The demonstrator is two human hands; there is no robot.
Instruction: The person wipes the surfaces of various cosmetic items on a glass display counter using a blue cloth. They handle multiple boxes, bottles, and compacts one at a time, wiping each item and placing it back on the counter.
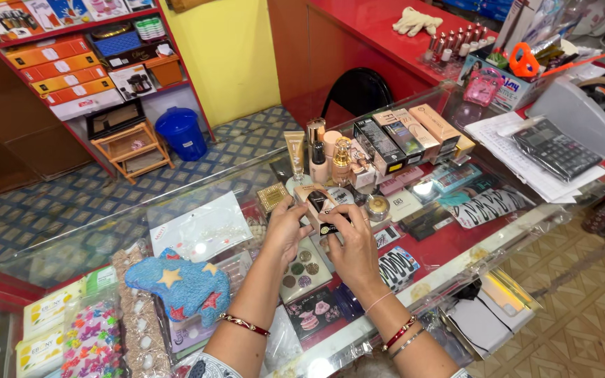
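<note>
Glass counter [505,234]: both hands [285,227] [351,252] grip small box [318,203]; bottles [327,157] behind.

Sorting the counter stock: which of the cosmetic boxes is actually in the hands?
The small beige box, held by left hand and right hand; the other boxes lie in a row behind.

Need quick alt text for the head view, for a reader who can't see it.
Both bare hands, left hand and right hand, hold a small beige cosmetics box over a glass display counter. Upright beige makeup bottles stand just behind it.
</note>
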